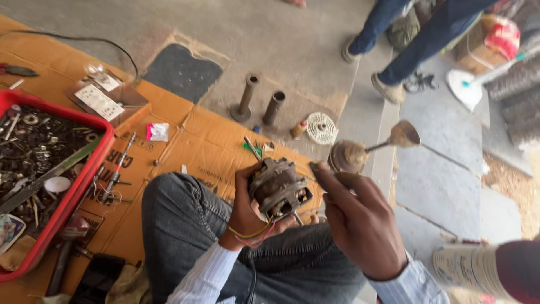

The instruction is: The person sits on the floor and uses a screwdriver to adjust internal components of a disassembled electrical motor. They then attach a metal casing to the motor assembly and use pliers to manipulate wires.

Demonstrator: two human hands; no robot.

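My left hand [243,211] grips a small grey electric motor [278,188] from below, above my bent knee in grey jeans. Coloured wires, yellow and red, trail from the motor across my left wrist. My right hand [357,222] is raised beside the motor on its right, fingers curled with the index finger and thumb reaching toward its top edge; whether it pinches anything I cannot tell. Both sleeves are light striped cloth.
A red tray [84,177] full of screws and metal parts sits at left on flattened cardboard [208,141]. A screwdriver [117,169], two metal tubes [260,104], a white round grille [321,128] and a rusty stemmed metal part [371,147] lie ahead. Another person's legs [416,39] stand beyond.
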